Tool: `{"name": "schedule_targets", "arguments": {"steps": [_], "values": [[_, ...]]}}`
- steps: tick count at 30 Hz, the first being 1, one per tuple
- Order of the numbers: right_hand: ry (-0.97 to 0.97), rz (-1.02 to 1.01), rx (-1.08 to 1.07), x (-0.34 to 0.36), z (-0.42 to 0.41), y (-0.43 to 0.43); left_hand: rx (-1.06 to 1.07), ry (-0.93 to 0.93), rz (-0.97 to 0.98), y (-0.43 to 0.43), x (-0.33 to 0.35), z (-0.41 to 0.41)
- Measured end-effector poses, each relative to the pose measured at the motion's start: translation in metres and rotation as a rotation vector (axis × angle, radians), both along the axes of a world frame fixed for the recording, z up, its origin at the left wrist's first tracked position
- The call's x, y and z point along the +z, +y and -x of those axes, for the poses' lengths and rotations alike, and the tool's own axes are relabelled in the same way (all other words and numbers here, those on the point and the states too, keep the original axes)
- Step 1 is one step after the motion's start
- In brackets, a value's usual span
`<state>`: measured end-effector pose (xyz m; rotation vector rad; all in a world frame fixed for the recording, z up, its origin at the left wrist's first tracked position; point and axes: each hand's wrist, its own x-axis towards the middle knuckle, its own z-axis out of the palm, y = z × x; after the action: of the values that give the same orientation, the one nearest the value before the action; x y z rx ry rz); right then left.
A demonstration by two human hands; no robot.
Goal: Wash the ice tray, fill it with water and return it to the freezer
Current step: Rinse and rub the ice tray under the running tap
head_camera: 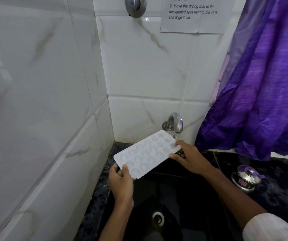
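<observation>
You stand at a corner of white, marble-veined wall tiles (148, 66), looking down into a black sink (174, 197) with a round steel drain (158, 217). A dark speckled counter (101, 188) frames the basin. A steel lidded pot (246, 178) sits on the counter to your right, below a purple curtain (261, 84). A printed paper note (195, 14) is stuck high on the back wall, next to a chrome wall fitting (135, 6). A chrome tap (174, 123) comes out of the back wall just above the basin.

The white ice tray (146, 153) is held in the air over the back left part of the sink, its cavities facing up toward you. Its long axis runs diagonally, from the near left by the counter edge up to the far right. The far right corner sits right under the tap's spout, where a thin stream of water seems to land.

Your hands are apart, one clamped on each end of the tray. Your left hand (120, 181) grips the near left corner, thumb laid on top and fingers curled beneath. Your right hand (190, 157) pinches the far right end, thumb on the top face by the spout and a fingertip along the near edge. Your right forearm reaches in across the basin from a white sleeve (270, 228).
</observation>
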<state>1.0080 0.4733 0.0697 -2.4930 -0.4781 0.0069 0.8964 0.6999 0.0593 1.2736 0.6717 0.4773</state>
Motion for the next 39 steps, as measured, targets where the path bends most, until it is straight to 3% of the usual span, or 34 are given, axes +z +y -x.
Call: {"name": "schedule_targets", "arguments": {"steps": [5, 27, 34, 39], "values": [[-0.041, 0.144, 0.066, -0.01, -0.011, -0.004, 0.001, 0.003, 0.001, 0.002, 0.0, 0.0], [0.003, 0.238, 0.101, -0.013, -0.005, -0.008, -0.018, 0.062, -0.043, 0.006, -0.016, 0.001], [0.064, 0.121, 0.082, -0.019, 0.006, -0.012, -0.041, 0.069, -0.064, 0.006, -0.018, 0.001], [0.166, -0.228, -0.067, -0.029, 0.021, -0.011, -0.071, 0.117, -0.095, 0.008, -0.031, 0.004]]}}
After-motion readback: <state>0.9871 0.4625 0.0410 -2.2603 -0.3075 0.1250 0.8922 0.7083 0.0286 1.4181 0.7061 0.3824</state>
